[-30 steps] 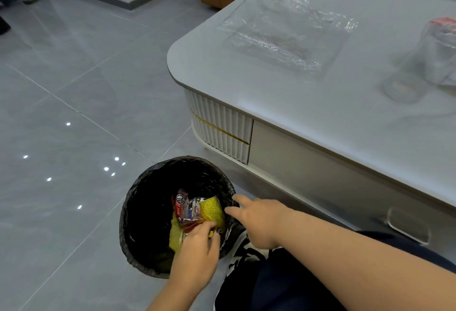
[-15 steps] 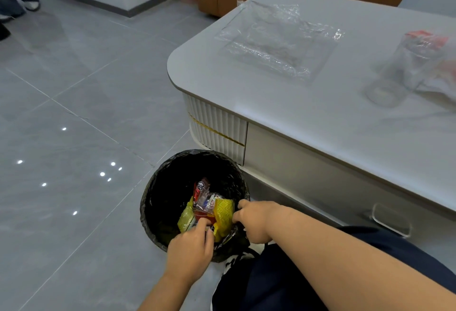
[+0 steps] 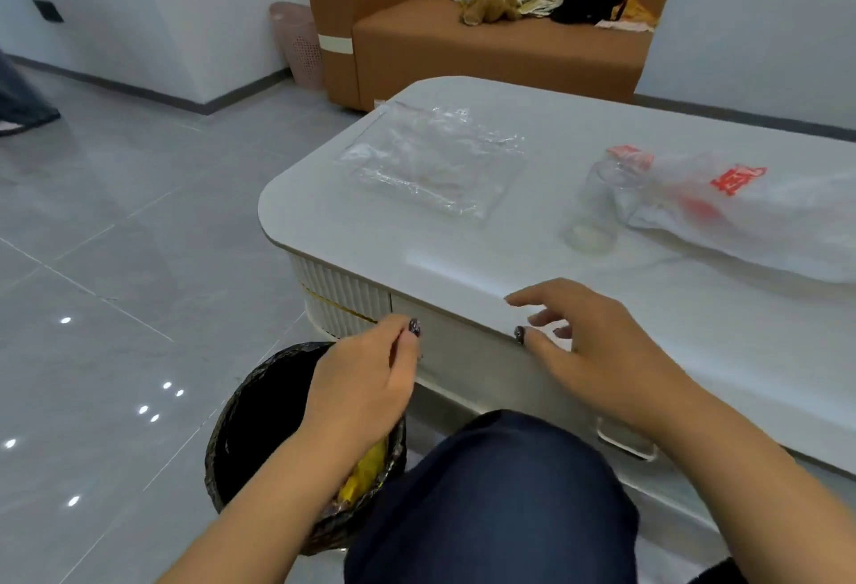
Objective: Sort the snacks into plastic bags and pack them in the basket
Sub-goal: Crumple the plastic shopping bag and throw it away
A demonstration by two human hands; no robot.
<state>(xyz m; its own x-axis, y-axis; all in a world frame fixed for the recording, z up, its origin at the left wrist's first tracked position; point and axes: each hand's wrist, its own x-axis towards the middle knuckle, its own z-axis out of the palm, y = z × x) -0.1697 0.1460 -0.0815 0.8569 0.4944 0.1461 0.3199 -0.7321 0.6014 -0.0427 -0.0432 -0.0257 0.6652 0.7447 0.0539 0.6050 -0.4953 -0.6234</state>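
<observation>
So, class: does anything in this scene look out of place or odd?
Yes. Yellow snack packets lie in a black-lined bin on the floor, not in the clear plastic bags flat on the table. Both hands, left and right, hold nothing.

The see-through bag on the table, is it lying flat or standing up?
Lying flat. The clear plastic bag is spread out on the white table, crinkled, and no snacks show through it.

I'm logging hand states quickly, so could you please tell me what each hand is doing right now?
Left hand: fingers curled above the black basket; whether it holds anything cannot be told.
Right hand: open, empty, at the table edge.
</observation>
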